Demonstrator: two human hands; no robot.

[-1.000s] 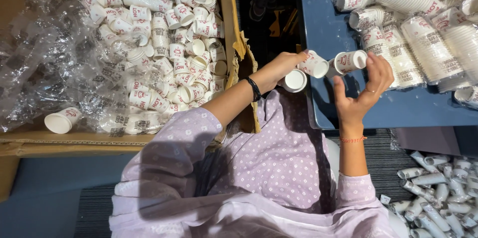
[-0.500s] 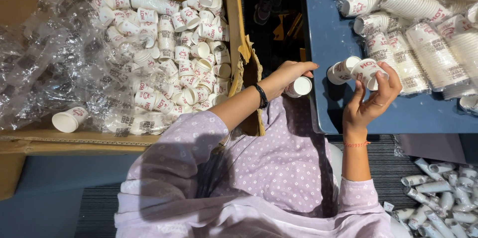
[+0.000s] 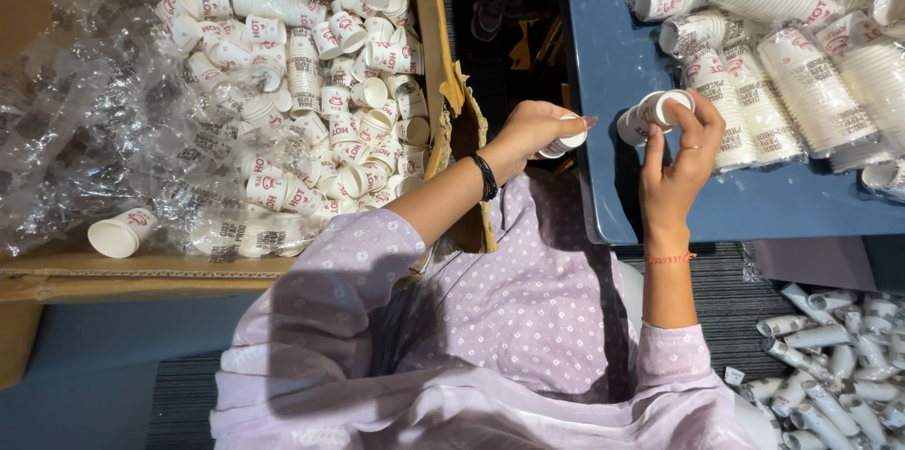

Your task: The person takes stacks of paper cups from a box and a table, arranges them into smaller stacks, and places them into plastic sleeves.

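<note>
My left hand (image 3: 533, 134) is closed around a small white paper cup (image 3: 566, 143), held in the gap between the cardboard box and the blue table. My right hand (image 3: 681, 160) grips a short stack of small paper cups (image 3: 655, 114) with red print, lifted just over the near left part of the blue table (image 3: 613, 54). A black band sits on my left wrist and a thin red thread on my right. The two hands are apart, roughly a hand's width from each other.
A large cardboard box (image 3: 443, 64) at left holds several loose paper cups (image 3: 330, 101) and crumpled clear plastic wrap (image 3: 85, 130). Long sleeves of stacked cups (image 3: 782, 54) lie on the blue table. More cup sleeves (image 3: 830, 365) lie on the floor at lower right.
My left hand has pulled back from the right hand's stack, now holding a cup on its own. My right hand has turned its stack and lowered a little.
</note>
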